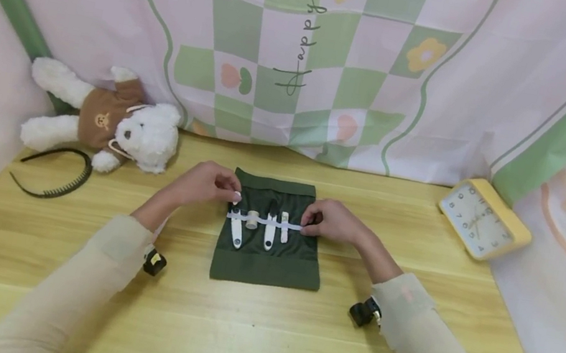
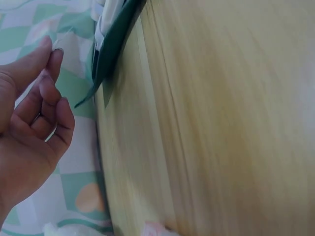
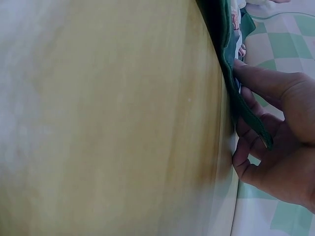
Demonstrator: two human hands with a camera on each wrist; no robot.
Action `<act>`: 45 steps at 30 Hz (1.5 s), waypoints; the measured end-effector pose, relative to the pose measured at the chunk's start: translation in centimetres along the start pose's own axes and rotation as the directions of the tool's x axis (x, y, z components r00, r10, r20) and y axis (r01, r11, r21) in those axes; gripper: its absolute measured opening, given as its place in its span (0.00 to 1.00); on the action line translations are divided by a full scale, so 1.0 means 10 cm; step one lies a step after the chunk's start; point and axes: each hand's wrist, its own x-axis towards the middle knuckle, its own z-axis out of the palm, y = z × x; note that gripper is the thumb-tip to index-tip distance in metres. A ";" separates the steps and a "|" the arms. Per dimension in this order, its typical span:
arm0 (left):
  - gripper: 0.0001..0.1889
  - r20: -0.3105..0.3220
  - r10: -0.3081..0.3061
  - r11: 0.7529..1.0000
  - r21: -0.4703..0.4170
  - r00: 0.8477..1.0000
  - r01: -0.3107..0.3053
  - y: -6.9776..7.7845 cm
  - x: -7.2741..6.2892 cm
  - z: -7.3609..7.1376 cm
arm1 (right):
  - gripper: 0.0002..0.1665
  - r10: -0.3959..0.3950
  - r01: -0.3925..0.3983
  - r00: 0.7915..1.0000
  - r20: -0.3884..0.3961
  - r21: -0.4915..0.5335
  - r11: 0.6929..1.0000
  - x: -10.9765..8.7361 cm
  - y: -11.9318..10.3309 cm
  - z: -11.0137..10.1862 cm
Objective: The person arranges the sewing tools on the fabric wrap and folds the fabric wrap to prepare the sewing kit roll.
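Observation:
A dark green cloth pouch (image 1: 267,268) lies unrolled on the table, with a white band (image 1: 263,222) across it. Under the band sit two white-handled tools with dark tops, the left one (image 1: 235,234) and the middle one (image 1: 269,237), plus a small pale spool (image 1: 252,220) and a slim whitish clip-like piece (image 1: 284,227). Between thumb and forefinger my left hand (image 1: 208,183) pinches a small whitish piece (image 1: 237,197), too small to identify, above the pouch's left side. At the right edge, my right hand (image 1: 334,220) grips the cloth beside the band's end, thumb on top.
A white plush dog (image 1: 145,133) in a brown shirt lies at the back left, with a black toothed headband (image 1: 80,179) in front. On the back right stands a yellow clock (image 1: 480,219). A checked curtain (image 1: 300,78) hangs behind the wooden table (image 1: 253,348).

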 end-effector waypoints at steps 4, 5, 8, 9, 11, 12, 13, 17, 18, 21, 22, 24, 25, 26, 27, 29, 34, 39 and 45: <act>0.06 -0.014 -0.001 1.000 0.009 1.000 0.002 0.05 0.07 0.04 | 0.03 0.006 -0.006 1.000 0.000 0.003 1.000 -0.01 0.00 0.00; 0.06 -0.013 -0.002 1.000 0.008 1.000 0.002 0.06 0.09 0.06 | 0.03 0.006 -0.006 1.000 0.000 0.003 1.000 -0.01 0.00 0.00; 0.07 -0.002 0.000 1.000 0.001 1.000 0.000 0.12 0.14 0.09 | 0.03 0.008 -0.008 1.000 0.003 0.004 1.000 -0.01 0.00 0.00; 0.08 0.006 0.004 1.000 -0.005 1.000 -0.004 0.14 0.16 0.10 | 0.03 0.008 -0.008 1.000 0.003 0.003 1.000 -0.01 0.00 0.00; 0.08 0.018 0.007 1.000 -0.016 1.000 -0.006 0.17 0.19 0.13 | 0.03 0.011 -0.011 1.000 0.005 0.004 1.000 0.00 0.00 0.00; 0.08 0.022 0.009 1.000 -0.024 1.000 -0.008 0.18 0.20 0.14 | 0.03 0.013 -0.013 1.000 0.006 0.005 1.000 0.00 0.00 0.00; 0.08 0.024 0.011 0.999 -0.030 1.000 -0.010 0.18 0.22 0.15 | 0.03 0.014 -0.014 1.000 0.006 0.006 1.000 0.00 0.00 0.00; 0.07 0.017 0.020 0.999 -0.042 1.000 -0.019 0.21 0.28 0.20 | 0.03 0.015 -0.015 1.000 0.010 0.014 1.000 0.01 0.00 0.00; 0.07 0.014 0.023 0.999 -0.043 1.000 -0.023 0.22 0.29 0.22 | 0.03 0.015 -0.015 1.000 0.011 0.016 1.000 0.00 0.00 0.00; 0.06 0.006 0.025 0.999 -0.047 1.000 -0.025 0.24 0.32 0.25 | 0.03 0.022 -0.022 1.000 0.022 0.026 0.999 0.01 0.00 0.00; 0.06 0.004 0.026 0.998 -0.049 1.000 -0.026 0.24 0.34 0.26 | 0.03 0.026 -0.027 0.999 0.026 0.029 0.999 0.01 0.01 0.00; 0.07 0.004 0.025 0.998 -0.056 1.000 -0.025 0.25 0.36 0.28 | 0.03 0.032 -0.033 0.999 0.030 0.032 0.999 0.02 0.02 0.01; 0.07 0.003 0.024 0.998 -0.058 1.000 -0.024 0.25 0.37 0.29 | 0.03 0.034 -0.035 0.999 0.032 0.033 0.999 0.02 0.02 0.01; 0.07 0.003 0.023 0.998 -0.061 1.000 -0.023 0.26 0.38 0.30 | 0.03 0.036 -0.037 0.999 0.032 0.034 0.999 0.02 0.03 0.01; 0.07 0.002 0.024 0.998 -0.064 1.000 -0.023 0.26 0.40 0.31 | 0.03 0.033 -0.035 0.999 0.031 0.034 0.999 0.03 0.03 0.01; 0.07 0.000 0.022 0.997 -0.070 1.000 -0.022 0.26 0.43 0.34 | 0.03 0.027 -0.028 0.999 0.029 0.033 0.999 0.03 0.04 0.01; 0.07 0.002 0.019 0.996 -0.087 1.000 -0.018 0.29 0.50 0.39 | 0.03 0.015 -0.015 1.000 0.025 0.022 1.000 0.03 0.04 0.01; 0.07 0.010 0.008 0.996 -0.085 1.000 -0.007 0.32 0.55 0.44 | 0.03 0.012 -0.012 1.000 0.022 0.021 1.000 0.03 0.04 0.01; 0.06 0.026 -0.022 0.996 -0.082 0.999 0.024 0.35 0.59 0.48 | 0.03 0.017 -0.018 1.000 0.024 0.030 0.999 0.03 0.04 0.01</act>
